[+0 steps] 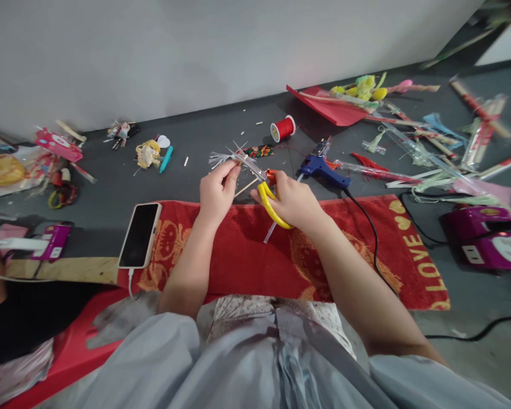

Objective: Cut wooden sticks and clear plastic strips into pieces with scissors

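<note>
Head view: the red towel (247, 244) reads "LOVE" near its right end, with a further character by the near corner hard to make out. Over the towel's far edge, the right hand (296, 199) grips the yellow-handled scissors (271, 211), blades angled toward the left hand (217, 190), whose thumb and forefinger pinch together, anything between them too small to tell. Both forearms reach forward across the towel.

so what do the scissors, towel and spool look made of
Scissors: metal blades, judging by their silvery sheen; handles probably plastic, smooth and bright yellow. Towel: soft, matte fabric, perhaps cotton, with a fuzzy surface and orange pattern. Spool: pale ends, likely plastic or card; the wound red thread's fibre can't be told.
</note>
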Available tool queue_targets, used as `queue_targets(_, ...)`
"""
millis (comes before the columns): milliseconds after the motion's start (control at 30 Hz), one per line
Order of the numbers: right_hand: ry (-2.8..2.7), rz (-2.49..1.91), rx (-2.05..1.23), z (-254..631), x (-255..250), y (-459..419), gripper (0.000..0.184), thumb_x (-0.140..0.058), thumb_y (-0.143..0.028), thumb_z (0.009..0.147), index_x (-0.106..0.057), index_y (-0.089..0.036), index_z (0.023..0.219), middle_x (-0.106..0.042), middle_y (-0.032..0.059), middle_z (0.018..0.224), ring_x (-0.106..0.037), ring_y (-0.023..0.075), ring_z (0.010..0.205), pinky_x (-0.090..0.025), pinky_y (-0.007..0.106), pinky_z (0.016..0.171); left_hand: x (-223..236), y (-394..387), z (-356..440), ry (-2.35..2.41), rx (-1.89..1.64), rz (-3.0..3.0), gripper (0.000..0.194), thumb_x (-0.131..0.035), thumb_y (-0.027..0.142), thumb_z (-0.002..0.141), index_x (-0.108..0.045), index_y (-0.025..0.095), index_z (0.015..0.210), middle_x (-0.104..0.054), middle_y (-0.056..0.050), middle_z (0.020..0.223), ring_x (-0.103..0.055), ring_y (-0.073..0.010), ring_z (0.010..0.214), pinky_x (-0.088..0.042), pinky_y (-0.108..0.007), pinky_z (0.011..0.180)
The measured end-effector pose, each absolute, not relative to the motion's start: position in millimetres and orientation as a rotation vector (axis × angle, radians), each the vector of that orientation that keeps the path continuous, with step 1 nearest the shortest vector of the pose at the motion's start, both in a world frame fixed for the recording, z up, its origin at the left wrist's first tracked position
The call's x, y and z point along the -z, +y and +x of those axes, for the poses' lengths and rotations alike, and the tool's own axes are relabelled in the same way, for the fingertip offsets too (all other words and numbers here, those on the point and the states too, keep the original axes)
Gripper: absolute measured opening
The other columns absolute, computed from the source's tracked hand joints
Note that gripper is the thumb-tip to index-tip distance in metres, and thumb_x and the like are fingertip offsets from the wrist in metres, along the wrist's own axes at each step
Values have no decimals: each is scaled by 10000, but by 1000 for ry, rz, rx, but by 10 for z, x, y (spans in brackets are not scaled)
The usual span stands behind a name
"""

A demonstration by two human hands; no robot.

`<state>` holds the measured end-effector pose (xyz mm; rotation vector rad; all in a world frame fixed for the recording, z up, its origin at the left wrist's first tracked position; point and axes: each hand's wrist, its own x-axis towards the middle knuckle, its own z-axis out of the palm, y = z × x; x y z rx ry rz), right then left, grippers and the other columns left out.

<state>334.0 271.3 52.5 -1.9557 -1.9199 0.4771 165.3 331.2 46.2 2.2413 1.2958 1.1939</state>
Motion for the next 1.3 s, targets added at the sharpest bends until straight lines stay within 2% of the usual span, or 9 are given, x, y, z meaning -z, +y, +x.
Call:
queue_targets(67, -1920, -1951, -478, 3340, -519, 2717, 690, -318, -757, 843, -528, -128, 1033, -695, 166, 918, -668, 303, 819, -419, 353, 659, -468, 3312, 1653, 1302, -1183, 2231, 304, -481, 378, 947, -695, 202, 1072, -716, -7, 752, -639, -98, 634, -491, -215, 633)
queue_targets(300, -1920, -1972, -496, 3337, -521, 2735, 649, -301, -731, 866, -544, -142, 989, -694, 151, 859, -657, 289, 763, -378, 337, 614, -463, 3324, 1647, 1275, -1190, 2224, 314, -477, 386, 944, -701, 197, 1056, -739, -46, 869, -689, -143, 849, -516, -238, 755)
queue_targets(633, -1968, -2037, -524, 3310, -571, 2731, 665, -296, -718, 880, -592, -127, 957, -701, 183, 866, -663, 306, 783, -368, 338, 610, -439, 3325, 1639, 1374, -1103, 2314, 298, -455, 362, 953, -678, 210, 1079, -715, -33, 845, -655, -143, 768, -480, -259, 711)
queue_targets(833, -1782, -2062, -576, 3336, -564, 2763, 643, -294, -718, 882, -590, -148, 918, -693, 176, 864, -654, 292, 774, -368, 336, 610, -522, 3197, 1707, 1370, -1346, 2529, 237, -458, 345, 940, -639, 203, 997, -655, -103, 1041, -588, -223, 1037, -417, -400, 965)
queue_targets(1000, -1597, -2000, -663, 3394, -572, 2783, 571, -283, -695, 895, -546, -198, 789, -676, 122, 815, -621, 238, 741, -360, 318, 613, -508, 3003, 1868, 1109, -1240, 2484, 206, -486, 371, 918, -586, 193, 890, -648, -53, 831, -602, -169, 821, -483, -344, 822)
queue_targets(1033, -1571, -1964, -685, 3399, -569, 2781, 565, -279, -694, 895, -531, -206, 761, -666, 107, 790, -608, 224, 720, -360, 314, 607, -472, 2975, 1910, 1074, -1184, 2406, 242, -524, 417, 895, -582, 190, 954, -658, -61, 881, -607, -172, 842, -496, -341, 816)
queue_targets(1100, -1516, -1878, -758, 3398, -559, 2771, 556, -271, -693, 893, -510, -216, 734, -642, 78, 736, -577, 196, 670, -364, 307, 595, -370, 2942, 1984, 995, -1080, 2247, 487, -599, 544, 818, -531, 198, 1155, -645, -107, 1114, -610, -210, 997, -509, -368, 858)
queue_targets(1167, -1459, -1797, -858, 3382, -545, 2759, 558, -255, -690, 894, -497, -221, 712, -613, 53, 679, -548, 172, 621, -374, 300, 590, -257, 2938, 2029, 914, -1009, 2094, 702, -597, 642, 775, -427, 224, 1314, -512, -156, 1365, -528, -272, 1222, -493, -416, 939)
queue_targets(1300, -1438, -1748, -949, 3333, -494, 2766, 537, -268, -667, 898, -455, -223, 661, -577, 33, 639, -515, 145, 591, -379, 287, 593, -139, 2951, 2049, 750, -875, 1946, 904, -579, 755, 704, -335, 220, 1391, -417, -188, 1430, -415, -339, 1347, -403, -506, 1074)
